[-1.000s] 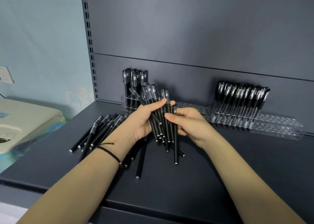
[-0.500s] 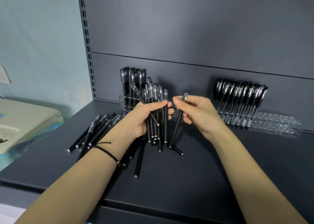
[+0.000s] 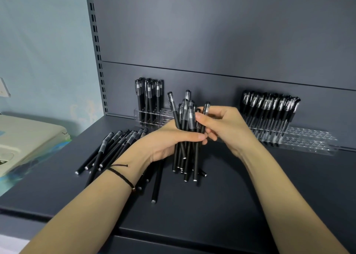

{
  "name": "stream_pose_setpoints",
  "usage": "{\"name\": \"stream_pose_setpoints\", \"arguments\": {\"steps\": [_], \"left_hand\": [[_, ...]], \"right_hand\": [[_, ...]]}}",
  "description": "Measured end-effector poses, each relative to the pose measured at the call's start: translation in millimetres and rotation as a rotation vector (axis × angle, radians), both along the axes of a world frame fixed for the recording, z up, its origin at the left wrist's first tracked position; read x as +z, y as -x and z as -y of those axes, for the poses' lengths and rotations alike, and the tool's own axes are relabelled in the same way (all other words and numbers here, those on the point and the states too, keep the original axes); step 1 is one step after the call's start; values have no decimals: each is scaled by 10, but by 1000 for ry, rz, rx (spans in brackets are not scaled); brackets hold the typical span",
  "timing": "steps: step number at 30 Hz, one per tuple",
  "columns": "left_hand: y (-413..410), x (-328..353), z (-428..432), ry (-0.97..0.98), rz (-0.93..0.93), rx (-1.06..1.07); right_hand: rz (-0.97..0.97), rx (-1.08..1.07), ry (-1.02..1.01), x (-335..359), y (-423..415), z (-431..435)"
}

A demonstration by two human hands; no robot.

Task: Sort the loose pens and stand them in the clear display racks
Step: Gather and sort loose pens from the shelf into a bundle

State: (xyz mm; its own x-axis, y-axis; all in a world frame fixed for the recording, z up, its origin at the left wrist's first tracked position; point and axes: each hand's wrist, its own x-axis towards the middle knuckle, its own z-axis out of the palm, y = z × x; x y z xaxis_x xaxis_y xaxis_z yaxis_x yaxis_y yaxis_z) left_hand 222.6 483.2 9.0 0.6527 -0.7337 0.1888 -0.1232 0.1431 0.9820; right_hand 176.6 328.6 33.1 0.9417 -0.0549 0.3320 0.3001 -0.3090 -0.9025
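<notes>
My left hand (image 3: 165, 140) grips a bundle (image 3: 184, 119) of black pens upright over the shelf (image 3: 231, 196), fingers curled round it, and my right hand (image 3: 227, 130) pinches one pen (image 3: 205, 109) at the bundle's right edge. Loose pens (image 3: 115, 147) lie fanned on the shelf to the left; others stand in the left rack (image 3: 165, 112) and right rack (image 3: 312, 140) at the back. Any print on the barrels is too blurred to read.
</notes>
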Motion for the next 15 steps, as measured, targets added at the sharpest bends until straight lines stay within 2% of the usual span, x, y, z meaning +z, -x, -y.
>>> {"name": "stream_pose_setpoints", "arguments": {"steps": [2, 6, 8, 12, 15], "left_hand": [[24, 14, 6, -21, 21, -1], [52, 34, 28, 19, -66, 115], [54, 38, 48, 3, 4, 133], [117, 68, 133, 1, 122, 107], [99, 64, 148, 2, 151, 128]], "right_hand": [[23, 0, 39, 24, 26, 3], [29, -61, 62, 107, 42, 5], [57, -73, 38, 166, 23, -4], [107, 83, 267, 320, -3, -95], [142, 187, 300, 408, -24, -108]]}}
